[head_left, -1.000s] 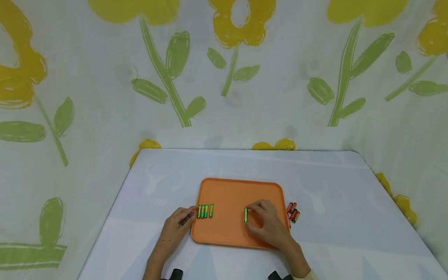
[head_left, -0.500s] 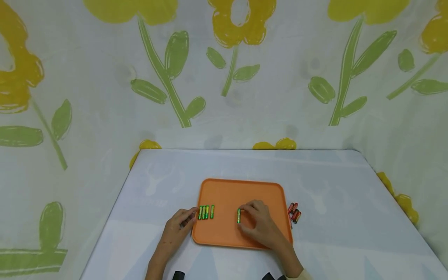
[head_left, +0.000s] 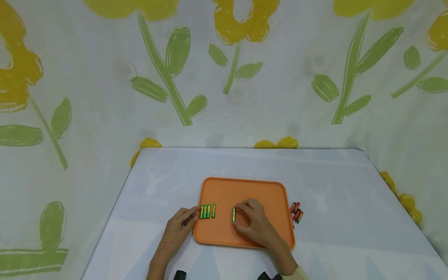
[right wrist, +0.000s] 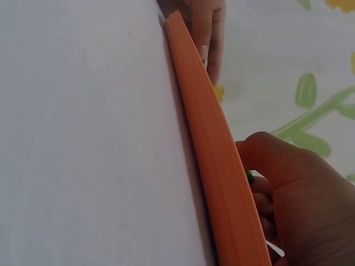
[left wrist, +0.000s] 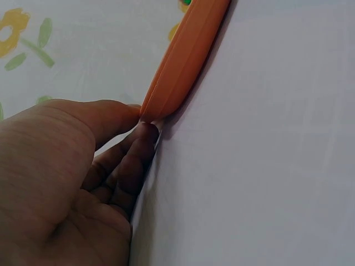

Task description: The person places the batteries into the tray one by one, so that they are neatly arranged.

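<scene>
An orange tray [head_left: 252,190] lies on the table. Its left rim is pinched by my left hand [head_left: 177,230], and the left wrist view shows the thumb [left wrist: 113,117] at the rim's edge with the fingers curled below. Over the tray's middle, my right hand [head_left: 254,223] holds a small green battery [head_left: 233,214] upright in the view, thumb at its near end and a fingertip at its far end. Several green batteries [head_left: 208,211] lie side by side at the tray's left. In the right wrist view the tray wall hides most of the held battery.
Several red batteries [head_left: 296,212] lie in a loose group on the white table [head_left: 350,217], just past the tray's right rim. Behind the table hangs a flower-patterned backdrop [head_left: 280,101].
My right hand has moved left across the tray with the green battery in its fingers, closer to the row. The left hand keeps its place at the tray's rim.
</scene>
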Action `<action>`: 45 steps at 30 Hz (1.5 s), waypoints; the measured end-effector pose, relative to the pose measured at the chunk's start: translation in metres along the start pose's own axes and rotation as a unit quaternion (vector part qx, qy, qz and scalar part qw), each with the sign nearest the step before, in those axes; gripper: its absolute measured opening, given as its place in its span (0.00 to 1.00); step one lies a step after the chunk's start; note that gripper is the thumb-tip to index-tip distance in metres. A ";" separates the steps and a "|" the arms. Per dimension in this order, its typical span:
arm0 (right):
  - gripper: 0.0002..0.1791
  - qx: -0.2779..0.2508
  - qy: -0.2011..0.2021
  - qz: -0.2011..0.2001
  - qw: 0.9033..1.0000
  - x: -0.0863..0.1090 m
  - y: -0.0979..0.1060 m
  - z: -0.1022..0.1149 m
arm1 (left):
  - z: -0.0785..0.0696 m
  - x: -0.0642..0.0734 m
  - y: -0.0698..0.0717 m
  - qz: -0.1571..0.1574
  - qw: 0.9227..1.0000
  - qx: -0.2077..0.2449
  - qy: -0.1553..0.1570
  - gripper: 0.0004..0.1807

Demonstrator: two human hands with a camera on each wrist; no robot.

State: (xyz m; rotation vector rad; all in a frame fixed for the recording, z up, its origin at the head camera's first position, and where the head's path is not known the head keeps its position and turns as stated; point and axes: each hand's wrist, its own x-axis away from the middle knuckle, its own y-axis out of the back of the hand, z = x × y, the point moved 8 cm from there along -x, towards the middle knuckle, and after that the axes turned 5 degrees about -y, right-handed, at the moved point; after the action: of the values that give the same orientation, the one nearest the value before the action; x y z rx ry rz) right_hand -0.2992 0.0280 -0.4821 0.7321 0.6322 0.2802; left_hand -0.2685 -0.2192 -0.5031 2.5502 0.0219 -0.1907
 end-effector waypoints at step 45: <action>0.24 0.007 -0.015 0.031 0.999 -0.029 -0.039 0.010 | -0.001 0.002 0.000 -0.011 1.000 0.001 -0.019 0.21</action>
State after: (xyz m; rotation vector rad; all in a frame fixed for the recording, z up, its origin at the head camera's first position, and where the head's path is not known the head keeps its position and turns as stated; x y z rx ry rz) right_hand -0.3151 -0.0179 -0.4907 0.7691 0.5844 0.3208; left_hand -0.2662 -0.2193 -0.5025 2.5489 0.0342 -0.2468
